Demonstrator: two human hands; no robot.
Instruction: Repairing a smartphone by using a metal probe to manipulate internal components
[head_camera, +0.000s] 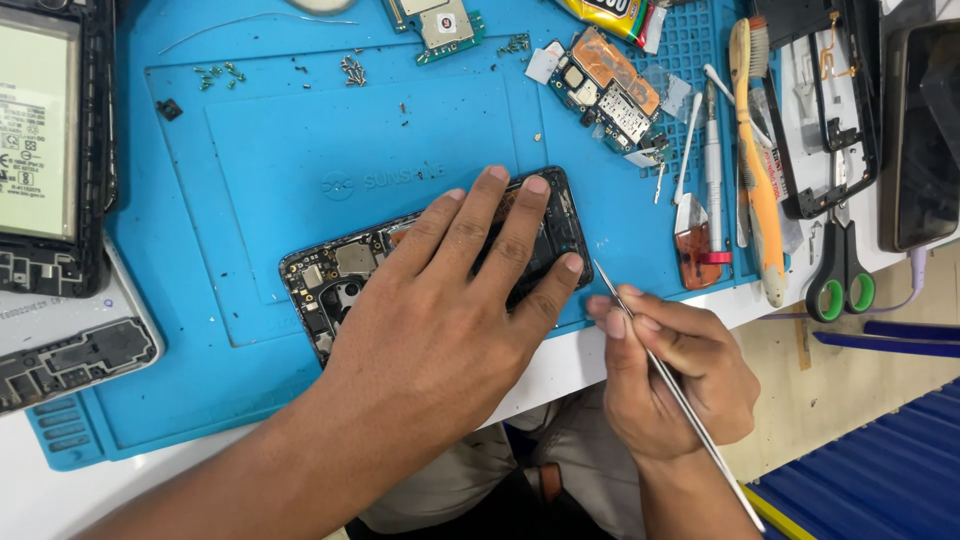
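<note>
An opened black phone frame (330, 285) lies tilted on the blue repair mat (260, 150). My left hand (450, 310) lies flat on it with fingers spread, covering most of its middle and right end. My right hand (670, 370) hovers just off the table's front edge, pinching a thin metal tweezer (680, 400) whose tip points up toward the phone's right end without touching it.
Circuit boards (605, 85) and small screws (352, 68) lie at the mat's back. Tools, an orange brush (760, 190) and green-handled scissors (840, 270) sit at the right. Another opened phone (50, 140) and a back cover (70, 350) lie at the left.
</note>
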